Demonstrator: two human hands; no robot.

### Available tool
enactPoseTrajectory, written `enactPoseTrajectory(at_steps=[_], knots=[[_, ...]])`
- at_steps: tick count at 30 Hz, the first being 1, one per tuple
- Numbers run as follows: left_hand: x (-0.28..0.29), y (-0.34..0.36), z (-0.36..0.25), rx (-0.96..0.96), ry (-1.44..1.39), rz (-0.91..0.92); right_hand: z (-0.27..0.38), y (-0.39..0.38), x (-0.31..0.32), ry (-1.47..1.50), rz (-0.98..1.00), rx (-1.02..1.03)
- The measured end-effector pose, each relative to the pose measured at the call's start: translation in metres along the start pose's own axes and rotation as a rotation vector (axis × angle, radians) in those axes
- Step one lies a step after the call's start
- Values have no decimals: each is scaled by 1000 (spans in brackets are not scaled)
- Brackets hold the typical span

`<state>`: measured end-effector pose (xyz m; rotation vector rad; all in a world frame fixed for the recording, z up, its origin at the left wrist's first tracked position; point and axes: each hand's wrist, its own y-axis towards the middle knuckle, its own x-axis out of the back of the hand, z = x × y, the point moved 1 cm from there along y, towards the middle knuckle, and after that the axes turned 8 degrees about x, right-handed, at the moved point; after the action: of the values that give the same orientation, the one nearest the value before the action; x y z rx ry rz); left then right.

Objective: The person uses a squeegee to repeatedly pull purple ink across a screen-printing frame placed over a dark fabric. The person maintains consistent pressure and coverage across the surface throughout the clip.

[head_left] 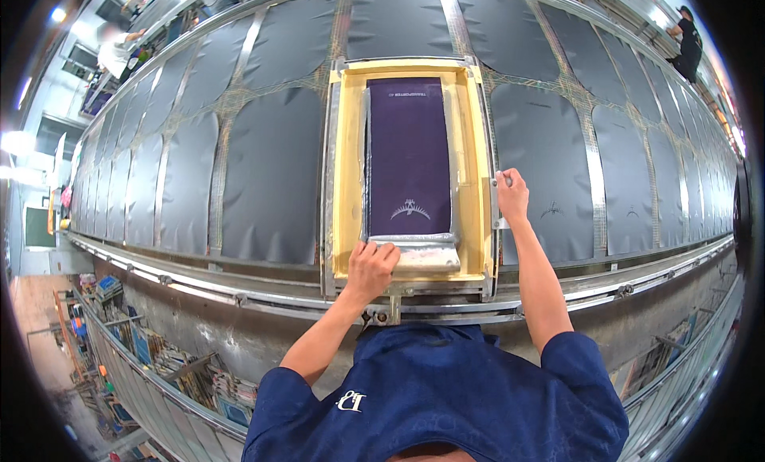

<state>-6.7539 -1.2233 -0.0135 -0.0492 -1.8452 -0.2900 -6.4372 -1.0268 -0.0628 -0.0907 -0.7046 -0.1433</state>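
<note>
A yellow-framed printing screen (pixel 344 167) with a dark purple mesh panel (pixel 408 155) lies on a long table. At its near end sits a squeegee (pixel 422 251) smeared with pale ink. My left hand (pixel 371 267) grips the squeegee's near left end. My right hand (pixel 511 195) is closed on the metal right edge of the screen frame (pixel 494 215). My forearms reach forward from a dark blue shirt.
Dark grey fabric panels (pixel 267 175) lie in rows along the table (pixel 239 290) on both sides of the screen. A metal rail runs along the near table edge. Shelves with clutter stand lower left (pixel 159 350). Other people stand far off at top left and top right.
</note>
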Motion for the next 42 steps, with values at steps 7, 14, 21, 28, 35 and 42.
enactPoseTrajectory(at_steps=[7, 14, 21, 28, 35, 42], knots=[[-27, 179, 89, 14, 45, -31, 22, 38, 35, -435, 355, 210], [-34, 353, 159, -88, -18, -100, 146, 160, -8, -128, 284, 714], [-10, 437, 175, 166, -38, 248, 202, 279, -98, -420, 703, 707], [-18, 429, 171, 167, -9, 277, 192, 277, -115, -523, 675, 677], [-15, 298, 122, 108, -65, 294, 153, 143, -80, -452, 728, 679], [-2, 80, 37, 43, -141, 189, 101, -68, -25, -412, 712, 725]])
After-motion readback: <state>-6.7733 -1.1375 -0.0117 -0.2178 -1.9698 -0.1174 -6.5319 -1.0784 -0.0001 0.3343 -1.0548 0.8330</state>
